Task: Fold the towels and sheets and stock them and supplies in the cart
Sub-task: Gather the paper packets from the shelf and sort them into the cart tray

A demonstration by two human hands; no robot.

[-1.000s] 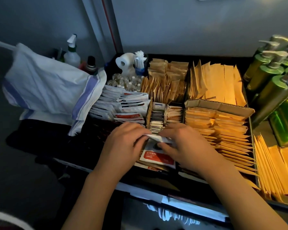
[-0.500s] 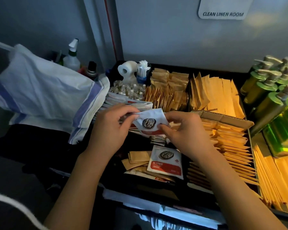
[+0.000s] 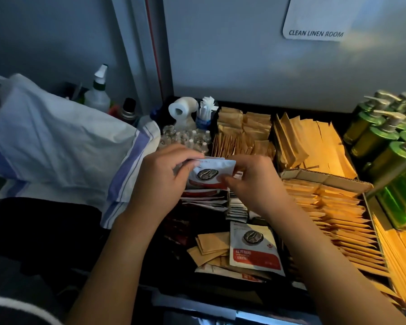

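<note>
**Paper, plastic and cloth on the supply cart**

The coffee sachet point(image 3: 208, 173) pinched between the left hand point(image 3: 161, 181) and the right hand point(image 3: 249, 184) looks like smooth white foil or coated paper with a printed bean emblem and a red band; a second sachet point(image 3: 253, 247) lying flat has the same slightly glossy face; the tan packets point(image 3: 333, 212) look like matt kraft paper, and the box point(image 3: 324, 180) round them is rough corrugated cardboard; the pump bottles point(image 3: 382, 146) are glossy translucent green plastic with silvery pump heads; the striped cloth point(image 3: 63, 146) is matt woven fabric, white with blue bands; the spray bottle point(image 3: 97, 95) is cloudy plastic; the paper roll point(image 3: 182, 109) is soft, matt white.
</note>
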